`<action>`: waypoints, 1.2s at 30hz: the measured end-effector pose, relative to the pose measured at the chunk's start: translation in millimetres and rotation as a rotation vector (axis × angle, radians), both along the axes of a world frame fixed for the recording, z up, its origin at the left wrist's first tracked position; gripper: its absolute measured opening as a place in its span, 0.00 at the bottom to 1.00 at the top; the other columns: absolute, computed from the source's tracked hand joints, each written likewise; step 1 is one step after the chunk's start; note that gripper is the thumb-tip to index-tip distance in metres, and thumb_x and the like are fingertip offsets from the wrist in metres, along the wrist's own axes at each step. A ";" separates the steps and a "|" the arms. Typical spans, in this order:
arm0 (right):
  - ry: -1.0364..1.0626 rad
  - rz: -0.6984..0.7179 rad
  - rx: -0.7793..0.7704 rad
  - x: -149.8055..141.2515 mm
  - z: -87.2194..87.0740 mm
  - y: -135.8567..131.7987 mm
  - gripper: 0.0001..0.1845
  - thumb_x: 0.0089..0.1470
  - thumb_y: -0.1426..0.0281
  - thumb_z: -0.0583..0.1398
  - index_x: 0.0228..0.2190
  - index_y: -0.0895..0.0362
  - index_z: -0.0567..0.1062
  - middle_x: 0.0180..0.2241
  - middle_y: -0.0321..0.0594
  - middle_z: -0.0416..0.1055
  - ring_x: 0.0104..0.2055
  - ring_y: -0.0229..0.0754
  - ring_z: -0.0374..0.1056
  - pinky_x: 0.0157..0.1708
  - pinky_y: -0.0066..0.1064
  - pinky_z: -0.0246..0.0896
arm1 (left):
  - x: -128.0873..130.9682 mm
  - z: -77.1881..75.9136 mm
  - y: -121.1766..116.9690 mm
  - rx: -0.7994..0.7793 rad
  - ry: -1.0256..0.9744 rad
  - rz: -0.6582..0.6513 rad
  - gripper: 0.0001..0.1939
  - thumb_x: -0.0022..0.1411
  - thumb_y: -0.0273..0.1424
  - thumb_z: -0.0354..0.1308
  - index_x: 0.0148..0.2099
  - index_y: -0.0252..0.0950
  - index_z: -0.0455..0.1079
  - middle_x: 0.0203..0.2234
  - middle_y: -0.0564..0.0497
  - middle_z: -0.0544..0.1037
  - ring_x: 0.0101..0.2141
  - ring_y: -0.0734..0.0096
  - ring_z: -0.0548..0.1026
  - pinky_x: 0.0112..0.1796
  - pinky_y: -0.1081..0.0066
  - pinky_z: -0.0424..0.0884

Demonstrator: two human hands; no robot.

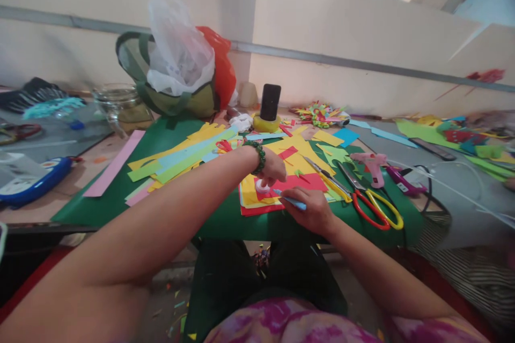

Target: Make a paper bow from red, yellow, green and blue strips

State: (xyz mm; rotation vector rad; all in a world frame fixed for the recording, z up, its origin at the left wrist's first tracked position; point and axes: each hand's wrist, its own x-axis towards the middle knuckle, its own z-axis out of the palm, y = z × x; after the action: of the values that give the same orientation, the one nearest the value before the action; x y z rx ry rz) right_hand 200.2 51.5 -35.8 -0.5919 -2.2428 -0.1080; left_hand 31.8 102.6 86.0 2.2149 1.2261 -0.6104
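My left hand (273, 167), with a green bead bracelet at its wrist, reaches down with fingers curled onto a small round pinkish-white cap (263, 187). The cap rests on a strip of red paper (311, 183), which lies over a stack of coloured sheets (259, 207). Close by on the right, my right hand (311, 208) is closed round a light blue pen (296, 202). Its tip points left toward the cap; whether it touches the paper I cannot tell. The undersides of my left fingers are partly hidden.
Right of the paper lie red-and-yellow scissors (372, 209), a yellow cutter knife (333, 185) and a pink glue gun (370, 165). Paper strips (189, 155) spread to the left. A phone (270, 102) stands behind, near a green bag (193, 102) and a glass jug (120, 104).
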 end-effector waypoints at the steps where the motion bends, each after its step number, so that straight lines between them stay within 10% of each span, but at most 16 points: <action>1: 0.035 0.010 -0.026 0.3 -0.1 0.7 0.03 0.59 0.71 0.60 0.35 0.58 0.74 0.28 0.42 0.78 0.25 0.38 0.73 0.26 0.26 0.65 | -1.5 -2.0 1.9 0.001 -0.005 0.004 0.23 0.64 0.39 0.46 0.32 0.30 0.78 0.15 0.51 0.70 0.19 0.71 0.63 0.24 0.70 0.60; 8: 0.298 -0.023 -0.319 -0.4 5.4 -5.9 0.03 0.54 0.69 0.63 0.30 0.54 0.76 0.25 0.37 0.76 0.22 0.37 0.70 0.22 0.26 0.64 | -17.4 -5.5 2.4 -0.020 -0.070 0.102 0.23 0.63 0.42 0.48 0.31 0.32 0.78 0.13 0.52 0.67 0.17 0.71 0.63 0.25 0.70 0.62; 14: 0.912 0.034 -0.647 8.0 61.3 17.5 0.11 0.48 0.62 0.67 0.28 0.55 0.73 0.17 0.29 0.67 0.15 0.31 0.60 0.15 0.23 0.57 | -46.5 -2.2 -2.3 0.049 -0.453 0.163 0.24 0.59 0.53 0.49 0.31 0.36 0.68 0.30 0.50 0.78 0.22 0.74 0.70 0.24 0.74 0.66; 18: 0.973 0.159 -0.726 -7.4 87.7 53.6 0.19 0.46 0.54 0.66 0.23 0.57 0.72 0.15 0.30 0.67 0.13 0.30 0.59 0.13 0.22 0.54 | -51.4 -26.3 12.5 0.236 -0.775 0.221 0.28 0.57 0.59 0.46 0.30 0.38 0.62 0.23 0.52 0.73 0.21 0.75 0.66 0.22 0.75 0.65; 24: 1.019 0.118 -0.763 -33.5 66.9 73.4 0.22 0.44 0.51 0.65 0.19 0.57 0.71 0.11 0.29 0.63 0.11 0.28 0.55 0.10 0.21 0.49 | -52.3 -68.0 28.2 0.374 -0.877 0.214 0.28 0.61 0.58 0.42 0.26 0.39 0.57 0.16 0.55 0.68 0.20 0.75 0.64 0.24 0.73 0.63; 36: 0.923 0.123 -0.845 -30.0 56.1 75.1 0.23 0.43 0.50 0.66 0.20 0.57 0.71 0.12 0.30 0.65 0.11 0.29 0.57 0.10 0.21 0.52 | -55.0 -69.4 21.5 0.311 -0.814 0.224 0.21 0.65 0.49 0.43 0.28 0.39 0.57 0.15 0.57 0.67 0.19 0.76 0.63 0.24 0.74 0.61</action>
State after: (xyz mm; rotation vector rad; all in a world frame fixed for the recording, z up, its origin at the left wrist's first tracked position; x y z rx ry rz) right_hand 170.2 126.6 20.3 -0.7235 -1.3250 1.0123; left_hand -23.2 124.1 16.7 2.1509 1.1233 0.5681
